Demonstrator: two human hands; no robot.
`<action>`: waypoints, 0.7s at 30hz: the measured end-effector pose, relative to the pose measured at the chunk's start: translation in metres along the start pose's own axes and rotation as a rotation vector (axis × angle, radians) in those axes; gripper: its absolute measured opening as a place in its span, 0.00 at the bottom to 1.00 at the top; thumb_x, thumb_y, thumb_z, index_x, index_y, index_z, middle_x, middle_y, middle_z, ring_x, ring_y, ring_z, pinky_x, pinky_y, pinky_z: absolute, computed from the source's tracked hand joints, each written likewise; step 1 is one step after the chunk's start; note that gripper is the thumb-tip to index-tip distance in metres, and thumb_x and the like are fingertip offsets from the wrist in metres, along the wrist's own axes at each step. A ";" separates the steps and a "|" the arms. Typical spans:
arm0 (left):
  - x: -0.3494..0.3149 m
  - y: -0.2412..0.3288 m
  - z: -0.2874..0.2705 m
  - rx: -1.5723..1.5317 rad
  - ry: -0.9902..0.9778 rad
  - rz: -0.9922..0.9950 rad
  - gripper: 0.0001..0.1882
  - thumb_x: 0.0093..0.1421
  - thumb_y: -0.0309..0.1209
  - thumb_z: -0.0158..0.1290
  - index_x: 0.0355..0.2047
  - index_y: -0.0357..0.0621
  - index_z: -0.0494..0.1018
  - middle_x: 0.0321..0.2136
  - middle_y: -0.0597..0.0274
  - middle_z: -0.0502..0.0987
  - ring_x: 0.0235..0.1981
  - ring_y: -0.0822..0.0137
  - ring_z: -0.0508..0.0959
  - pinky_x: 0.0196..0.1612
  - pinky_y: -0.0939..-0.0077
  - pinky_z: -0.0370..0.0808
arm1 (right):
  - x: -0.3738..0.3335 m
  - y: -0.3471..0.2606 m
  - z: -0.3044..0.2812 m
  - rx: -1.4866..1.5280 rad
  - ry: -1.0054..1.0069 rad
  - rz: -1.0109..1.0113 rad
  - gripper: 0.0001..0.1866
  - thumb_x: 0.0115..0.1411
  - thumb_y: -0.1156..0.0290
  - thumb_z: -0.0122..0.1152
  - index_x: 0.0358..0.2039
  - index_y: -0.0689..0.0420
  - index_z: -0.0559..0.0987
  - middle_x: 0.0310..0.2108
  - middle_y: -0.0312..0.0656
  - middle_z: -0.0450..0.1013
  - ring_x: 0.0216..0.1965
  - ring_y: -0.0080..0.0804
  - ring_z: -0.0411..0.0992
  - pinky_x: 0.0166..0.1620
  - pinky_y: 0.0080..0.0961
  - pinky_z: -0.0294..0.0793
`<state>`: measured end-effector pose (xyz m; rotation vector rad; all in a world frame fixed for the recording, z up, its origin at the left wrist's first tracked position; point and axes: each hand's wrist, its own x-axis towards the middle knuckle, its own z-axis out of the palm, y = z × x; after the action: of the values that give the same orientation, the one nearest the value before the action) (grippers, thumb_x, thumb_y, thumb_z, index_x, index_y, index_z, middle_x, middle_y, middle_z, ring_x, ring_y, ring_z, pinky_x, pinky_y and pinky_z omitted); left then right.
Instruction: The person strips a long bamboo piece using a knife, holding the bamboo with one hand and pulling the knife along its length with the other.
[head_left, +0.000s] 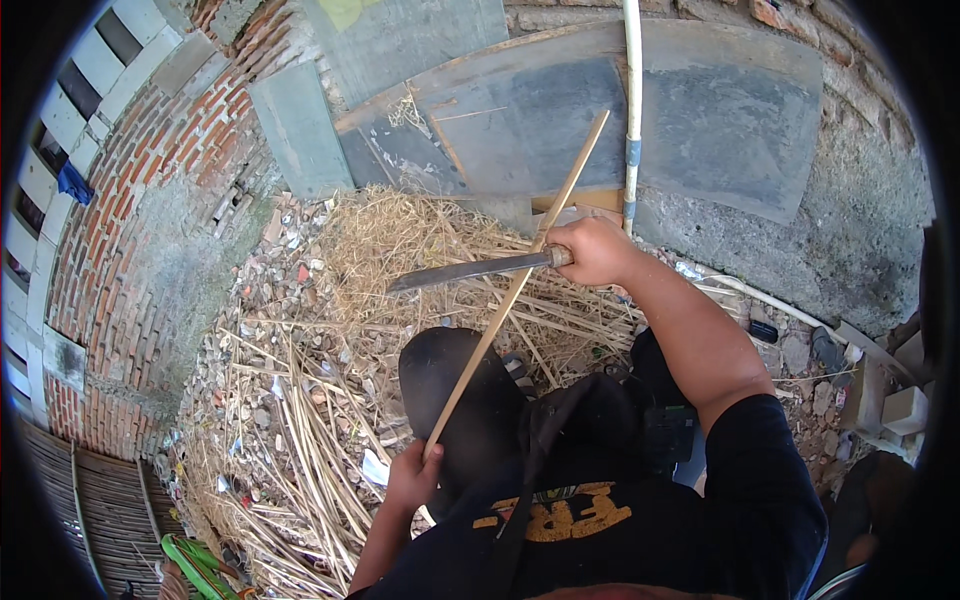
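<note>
A long, pale bamboo strip (572, 180) slants across my front from lower left to upper right. My left hand (412, 478) is closed around its lower end, beside my dark-clad knee (440, 375). Farther up, my right hand (592, 252) grips the short wooden handle of a machete (450, 273). The dark blade points left and crosses the strip just beside the handle. Whether the edge touches the strip, I cannot tell. Split bamboo strips (310, 450) lie in a loose heap to the left, near my left hand.
Straw-like shavings (400, 250) cover the rubble ground ahead. Grey boards (540, 120) lean against the wall behind a white pipe (633, 100). A brick wall (130, 290) runs along the left. Something green (195, 565) shows at lower left; pale blocks (903, 410) stand at right.
</note>
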<state>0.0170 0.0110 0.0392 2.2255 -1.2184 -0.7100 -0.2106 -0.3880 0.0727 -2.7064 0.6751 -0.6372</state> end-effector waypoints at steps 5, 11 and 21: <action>-0.001 -0.012 0.003 0.015 0.036 0.041 0.28 0.67 0.53 0.50 0.26 0.36 0.69 0.15 0.51 0.73 0.18 0.58 0.79 0.23 0.64 0.73 | 0.002 -0.007 -0.005 -0.007 0.007 -0.016 0.17 0.45 0.67 0.67 0.38 0.50 0.81 0.28 0.42 0.78 0.32 0.48 0.77 0.36 0.44 0.75; 0.002 -0.020 0.007 0.055 0.055 0.081 0.30 0.67 0.55 0.48 0.25 0.36 0.68 0.15 0.47 0.72 0.19 0.51 0.79 0.24 0.60 0.72 | 0.003 -0.012 -0.010 -0.025 -0.013 0.000 0.18 0.45 0.66 0.67 0.40 0.51 0.81 0.29 0.44 0.78 0.35 0.48 0.77 0.39 0.45 0.76; 0.006 -0.023 0.003 0.030 0.006 0.037 0.27 0.69 0.51 0.46 0.29 0.35 0.69 0.22 0.38 0.74 0.28 0.37 0.77 0.32 0.54 0.72 | 0.007 -0.032 -0.011 -0.174 -0.120 0.037 0.16 0.44 0.70 0.64 0.37 0.51 0.79 0.27 0.43 0.78 0.34 0.49 0.78 0.37 0.48 0.75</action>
<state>0.0313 0.0161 0.0213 2.2218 -1.2724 -0.6741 -0.1980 -0.3658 0.0962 -2.8555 0.7809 -0.4212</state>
